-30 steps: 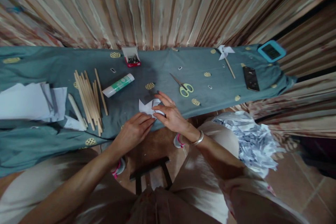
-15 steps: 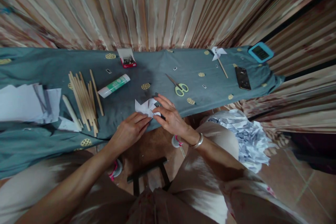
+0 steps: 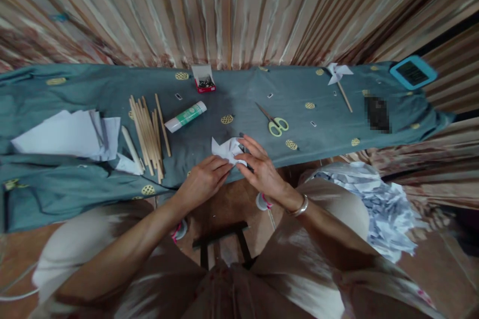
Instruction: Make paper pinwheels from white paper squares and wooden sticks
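A white paper pinwheel (image 3: 223, 147), its blades folded, is at the table's near edge between my hands. My left hand (image 3: 205, 178) is closed on its lower edge, fingers pressed together. From the right, my right hand (image 3: 263, 172) pinches the paper between thumb and fingers; a silver bangle circles that wrist. The fingers hide part of the paper's centre. Beyond the hands lie green-handled scissors (image 3: 277, 126) and a glue stick (image 3: 186, 116). Several wooden sticks (image 3: 145, 134) are bunched to the left. An open red box (image 3: 204, 84) holds small metal pins or tacks.
White paper sheets (image 3: 63, 134) and a pale candle-like stick (image 3: 131, 148) lie at left. A finished pinwheel on a stick (image 3: 340, 75), a blurred-out dark object (image 3: 377, 113) and a blue-framed device (image 3: 413, 72) are at right. Paper scraps (image 3: 381, 209) heap below the table.
My view has turned left, so everything appears farther right in the picture. Both hands stay on the paper pinwheel with nearly the same grip.
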Demonstrator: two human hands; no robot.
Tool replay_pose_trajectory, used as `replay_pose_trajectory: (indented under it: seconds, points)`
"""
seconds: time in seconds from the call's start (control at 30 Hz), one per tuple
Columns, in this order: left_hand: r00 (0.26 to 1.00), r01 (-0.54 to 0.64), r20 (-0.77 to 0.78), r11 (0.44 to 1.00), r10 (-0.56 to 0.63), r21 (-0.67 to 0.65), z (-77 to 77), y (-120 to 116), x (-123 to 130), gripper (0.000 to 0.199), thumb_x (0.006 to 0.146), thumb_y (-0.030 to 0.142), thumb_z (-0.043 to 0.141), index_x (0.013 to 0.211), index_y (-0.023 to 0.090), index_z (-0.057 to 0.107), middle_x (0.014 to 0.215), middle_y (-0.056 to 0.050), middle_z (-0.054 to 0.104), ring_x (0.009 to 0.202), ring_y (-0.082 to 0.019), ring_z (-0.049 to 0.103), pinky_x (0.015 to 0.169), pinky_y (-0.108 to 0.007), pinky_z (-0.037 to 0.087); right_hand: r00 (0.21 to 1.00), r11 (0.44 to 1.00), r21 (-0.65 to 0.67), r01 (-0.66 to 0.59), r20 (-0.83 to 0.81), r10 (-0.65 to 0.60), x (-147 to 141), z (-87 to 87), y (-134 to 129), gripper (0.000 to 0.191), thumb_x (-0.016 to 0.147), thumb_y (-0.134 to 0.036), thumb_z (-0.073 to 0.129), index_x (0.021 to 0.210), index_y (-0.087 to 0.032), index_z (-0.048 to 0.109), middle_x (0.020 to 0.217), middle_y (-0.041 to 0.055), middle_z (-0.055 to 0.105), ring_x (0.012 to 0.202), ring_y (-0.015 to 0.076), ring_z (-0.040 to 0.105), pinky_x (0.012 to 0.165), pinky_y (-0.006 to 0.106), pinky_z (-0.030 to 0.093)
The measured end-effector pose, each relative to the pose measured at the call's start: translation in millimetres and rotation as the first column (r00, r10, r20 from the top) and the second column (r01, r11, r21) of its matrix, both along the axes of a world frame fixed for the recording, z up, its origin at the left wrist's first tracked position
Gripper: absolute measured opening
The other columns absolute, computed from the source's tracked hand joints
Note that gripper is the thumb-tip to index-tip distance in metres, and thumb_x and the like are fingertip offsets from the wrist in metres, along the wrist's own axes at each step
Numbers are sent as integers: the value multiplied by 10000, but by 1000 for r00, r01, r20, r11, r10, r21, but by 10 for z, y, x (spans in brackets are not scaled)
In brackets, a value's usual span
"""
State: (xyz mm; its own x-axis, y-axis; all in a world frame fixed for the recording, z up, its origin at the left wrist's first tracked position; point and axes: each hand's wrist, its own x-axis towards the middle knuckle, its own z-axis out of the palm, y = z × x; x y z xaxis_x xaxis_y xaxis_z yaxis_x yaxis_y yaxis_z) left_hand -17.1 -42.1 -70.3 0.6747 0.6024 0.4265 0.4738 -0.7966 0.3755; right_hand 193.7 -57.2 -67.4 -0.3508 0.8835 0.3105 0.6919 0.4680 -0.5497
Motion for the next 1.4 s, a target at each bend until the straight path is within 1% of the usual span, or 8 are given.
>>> replay_pose_trajectory:
  seconds: [0.23,0.37,0.63,0.83,1.0,1.23,1.4]
  points:
    - [1000,6,-11,1000,-6,12,1,-7,-6,218,981,179,486,1078,102,665,947,-98,697,895,-204,640,787,-338,582,1000,1000,29,-4,0,4,2,-13,-10,181,950,-257,547,1046,-197,688,1438,125,542,1445,272,381,1140,512,407]
    - [1000,9,-13,1000,-8,29,0,-12,-5,214,976,173,494,1077,93,664,946,-101,699,903,-208,642,786,-336,581,1000,1000,15,3,8,-3,0,-18,-11,198,958,-276,537,1062,-203,688,1447,119,536,1448,275,376,1142,520,404]
    - [999,7,-37,1000,-6,5,1,-27,-17,215,984,179,482,1070,117,669,955,-91,698,902,-195,638,796,-332,573,999,1000,-3,-17,38,17,-8,-11,-11,213,968,-276,522,1067,-207,697,1464,109,522,1458,272,360,1153,520,391]
    - [999,12,-42,1000,-11,22,-8,-26,-15,197,966,162,511,1053,92,673,957,-97,700,903,-205,639,797,-330,575,999,999,28,-24,49,23,-17,-20,-17,227,971,-243,509,1078,-178,698,1443,142,535,1457,271,359,1150,503,397]
    - [999,8,-33,1000,-7,6,-11,-24,-16,197,965,162,516,1058,90,674,965,-100,704,910,-208,642,804,-334,577,998,1000,4,-24,52,24,-26,-11,-17,228,971,-235,500,1086,-217,696,1474,98,514,1464,269,348,1140,527,402]
    - [999,-2,-46,1000,2,1,6,-23,-20,223,991,183,472,1062,114,672,973,-89,705,918,-194,649,801,-323,579,997,999,27,-36,66,34,-36,0,-11,236,973,-224,496,1079,-183,703,1459,136,521,1459,275,354,1133,516,411]
    - [999,-8,-48,1000,8,-5,12,-15,-17,224,991,180,468,1049,118,675,961,-86,704,919,-194,651,802,-320,578,999,1000,10,-28,47,27,-42,-11,-1,233,974,-241,497,1079,-213,703,1466,108,520,1459,270,357,1138,527,403]
